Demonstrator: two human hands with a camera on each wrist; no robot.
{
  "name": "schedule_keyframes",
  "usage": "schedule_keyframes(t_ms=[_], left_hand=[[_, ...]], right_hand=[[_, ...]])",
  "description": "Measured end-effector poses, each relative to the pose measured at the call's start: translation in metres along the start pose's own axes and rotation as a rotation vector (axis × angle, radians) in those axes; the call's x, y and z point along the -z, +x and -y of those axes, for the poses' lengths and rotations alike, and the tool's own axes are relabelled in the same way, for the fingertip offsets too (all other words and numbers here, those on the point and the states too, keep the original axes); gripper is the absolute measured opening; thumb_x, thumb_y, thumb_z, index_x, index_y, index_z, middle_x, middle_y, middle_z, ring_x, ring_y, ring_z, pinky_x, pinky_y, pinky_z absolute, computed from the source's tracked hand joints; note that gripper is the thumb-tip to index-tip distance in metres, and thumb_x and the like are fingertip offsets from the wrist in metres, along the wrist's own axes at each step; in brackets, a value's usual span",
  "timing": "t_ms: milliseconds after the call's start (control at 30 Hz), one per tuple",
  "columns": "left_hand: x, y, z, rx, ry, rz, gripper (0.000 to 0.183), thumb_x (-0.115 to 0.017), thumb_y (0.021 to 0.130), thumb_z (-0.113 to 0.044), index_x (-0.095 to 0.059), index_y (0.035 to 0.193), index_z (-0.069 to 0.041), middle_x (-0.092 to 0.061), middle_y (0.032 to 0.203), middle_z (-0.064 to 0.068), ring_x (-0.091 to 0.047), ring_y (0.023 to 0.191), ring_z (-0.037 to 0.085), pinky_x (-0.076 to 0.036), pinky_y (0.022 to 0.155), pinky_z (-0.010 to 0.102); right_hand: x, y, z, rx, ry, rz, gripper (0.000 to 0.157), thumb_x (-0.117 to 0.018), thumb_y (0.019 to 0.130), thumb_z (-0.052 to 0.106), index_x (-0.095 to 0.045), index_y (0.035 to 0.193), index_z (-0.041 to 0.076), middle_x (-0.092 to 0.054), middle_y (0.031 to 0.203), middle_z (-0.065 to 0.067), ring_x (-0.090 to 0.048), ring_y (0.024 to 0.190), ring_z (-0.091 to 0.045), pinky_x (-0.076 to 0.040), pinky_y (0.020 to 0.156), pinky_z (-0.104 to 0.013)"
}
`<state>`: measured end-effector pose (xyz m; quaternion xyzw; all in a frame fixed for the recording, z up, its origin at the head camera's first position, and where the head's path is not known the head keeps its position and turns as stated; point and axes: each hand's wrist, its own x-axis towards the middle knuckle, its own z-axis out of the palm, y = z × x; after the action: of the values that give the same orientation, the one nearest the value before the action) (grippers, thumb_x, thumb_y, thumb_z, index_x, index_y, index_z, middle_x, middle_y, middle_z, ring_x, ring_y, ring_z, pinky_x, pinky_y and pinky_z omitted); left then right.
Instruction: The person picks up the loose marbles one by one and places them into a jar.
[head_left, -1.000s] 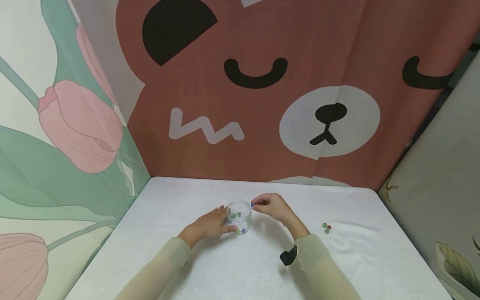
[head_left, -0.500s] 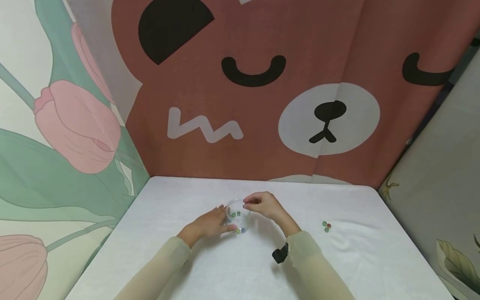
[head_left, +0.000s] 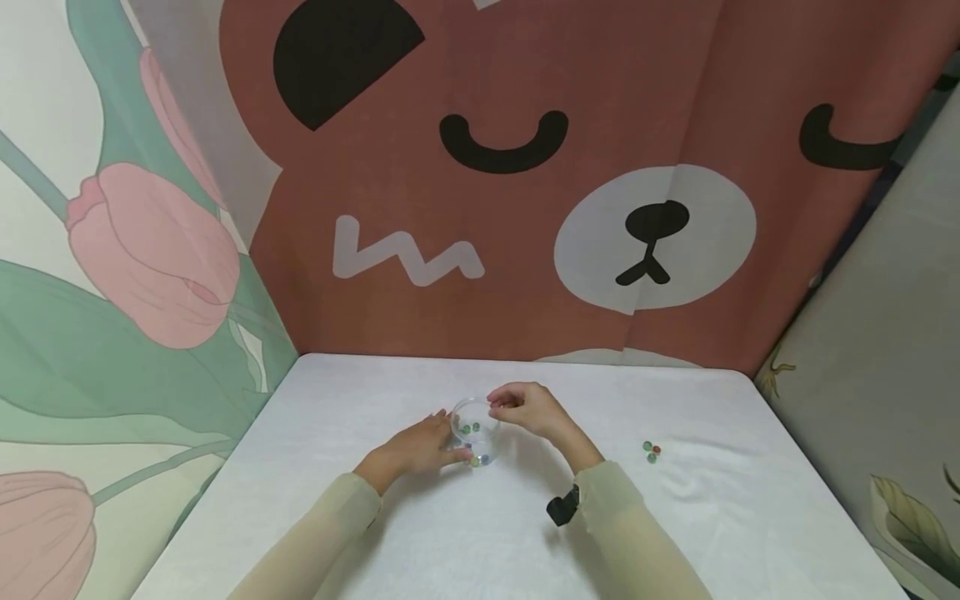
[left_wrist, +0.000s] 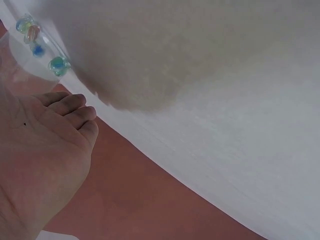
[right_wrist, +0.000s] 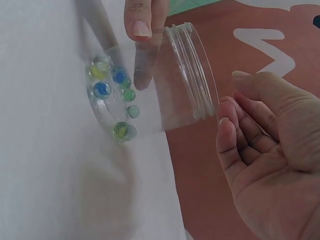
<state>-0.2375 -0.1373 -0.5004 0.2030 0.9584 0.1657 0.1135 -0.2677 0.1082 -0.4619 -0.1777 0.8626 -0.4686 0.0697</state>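
Note:
A clear jar (head_left: 491, 429) with a threaded, uncovered mouth stands upright on the table. Several glass marbles (right_wrist: 102, 90), blue, green and yellow, lie on its bottom. My left hand (head_left: 420, 446) holds the jar from the left, thumb at the front and fingers at the far side. Over the right part of the rim is my right hand (head_left: 528, 410); in the right wrist view its fingers are loosely bent, the thumb apart from them, and no marble shows between them. The left wrist view catches the left palm (left_wrist: 45, 150) beside the jar's marbles.
Two green marbles (head_left: 651, 458) and a red marble (head_left: 657, 449) lie close together on the white tablecloth (head_left: 735, 517), right of the right arm. Behind the table hangs a brown bear-print curtain (head_left: 405, 325). Floral cloths flank both sides.
My right hand moved left to the jar's rim, and the blue marble it pinched has left its fingers. Another bluish marble now shows inside the jar. My left hand stayed in place.

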Motion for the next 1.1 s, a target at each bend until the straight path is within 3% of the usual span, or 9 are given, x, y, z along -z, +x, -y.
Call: schedule_keyframes(t_ms=[267, 433, 700, 900, 1100], left_hand=[[-0.003, 0.001, 0.002, 0.008, 0.004, -0.013, 0.096, -0.052, 0.094, -0.07, -0.03, 0.158, -0.002, -0.031, 0.163, 0.019, -0.024, 0.153, 0.037, -0.026, 0.122, 0.053], [-0.004, 0.002, 0.002, 0.022, 0.017, -0.014, 0.099, -0.051, 0.093, -0.072, -0.03, 0.158, -0.001, -0.03, 0.163, 0.019, -0.025, 0.152, 0.037, -0.026, 0.122, 0.052], [-0.003, 0.0, 0.002, 0.012, 0.014, -0.007, 0.101, -0.048, 0.092, -0.075, -0.028, 0.159, -0.002, -0.029, 0.164, 0.019, -0.023, 0.153, 0.036, -0.023, 0.123, 0.051], [-0.003, 0.0, 0.005, -0.008, 0.008, -0.011, 0.1, -0.05, 0.093, -0.073, -0.03, 0.158, 0.0, -0.031, 0.163, 0.02, -0.024, 0.153, 0.036, -0.024, 0.123, 0.051], [-0.004, 0.001, 0.006, -0.004, 0.007, -0.006, 0.101, -0.048, 0.091, -0.076, -0.028, 0.159, -0.004, -0.029, 0.163, 0.02, -0.024, 0.153, 0.036, -0.024, 0.123, 0.05]], right_hand=[[0.014, -0.009, -0.007, 0.012, 0.023, 0.008, 0.031, -0.079, 0.09, 0.018, -0.074, 0.119, 0.012, -0.072, 0.099, 0.003, -0.063, 0.091, -0.015, -0.055, 0.082, -0.032], [0.031, -0.018, -0.021, 0.046, 0.046, 0.027, 0.035, -0.08, 0.089, 0.021, -0.072, 0.122, 0.013, -0.073, 0.103, -0.001, -0.064, 0.093, -0.016, -0.054, 0.082, -0.03], [0.058, -0.042, -0.043, 0.023, 0.083, 0.034, 0.041, -0.08, 0.089, 0.022, -0.069, 0.127, 0.011, -0.073, 0.108, -0.006, -0.065, 0.096, -0.018, -0.053, 0.082, -0.028], [0.08, -0.06, -0.061, 0.034, 0.042, 0.036, 0.045, -0.079, 0.09, 0.022, -0.067, 0.131, 0.009, -0.071, 0.114, -0.016, -0.064, 0.097, -0.021, -0.052, 0.082, -0.027], [0.103, -0.079, -0.077, -0.017, -0.001, 0.024, 0.046, -0.079, 0.09, 0.022, -0.066, 0.133, 0.01, -0.069, 0.116, -0.018, -0.064, 0.097, -0.02, -0.052, 0.08, -0.025]])
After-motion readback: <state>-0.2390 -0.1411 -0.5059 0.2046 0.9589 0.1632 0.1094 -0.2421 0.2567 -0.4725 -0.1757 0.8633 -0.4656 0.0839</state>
